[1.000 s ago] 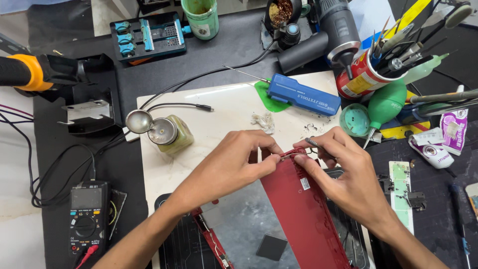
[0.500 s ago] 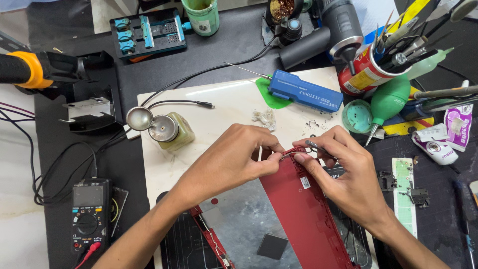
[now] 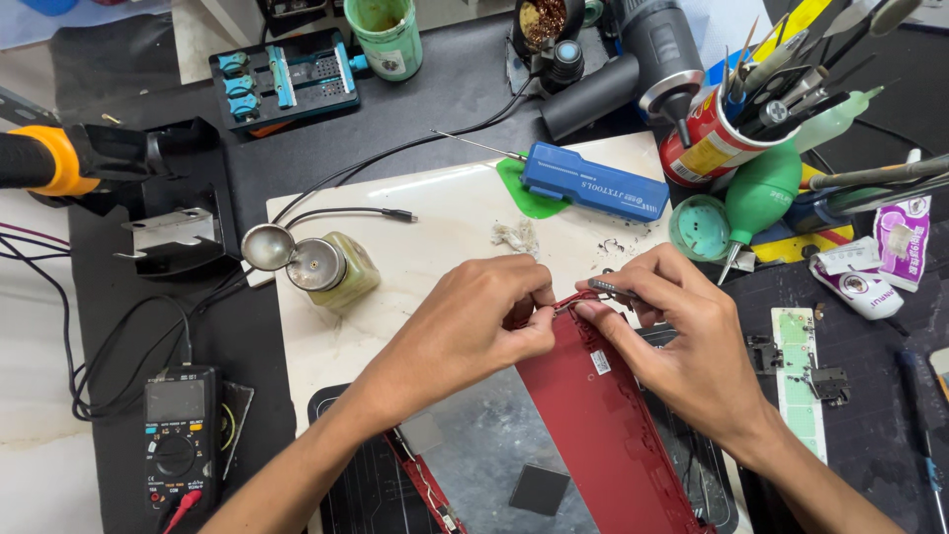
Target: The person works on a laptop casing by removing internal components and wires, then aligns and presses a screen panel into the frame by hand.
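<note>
The red phone frame [image 3: 603,425] lies slanted on the white work mat [image 3: 435,227], near centre. At its far corner the left hand [image 3: 465,331] pinches the edge with closed fingers, steadying it. The right hand [image 3: 682,341] grips tweezers [image 3: 605,289] shut-fingered, tips at that corner. A blue tool case [image 3: 593,195] lies beyond; a multimeter [image 3: 178,435] sits near left.

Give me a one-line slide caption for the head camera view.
Both hands, left hand and right hand, work at the top edge of a red phone frame, the right holding tweezers, on a cluttered repair bench.
</note>
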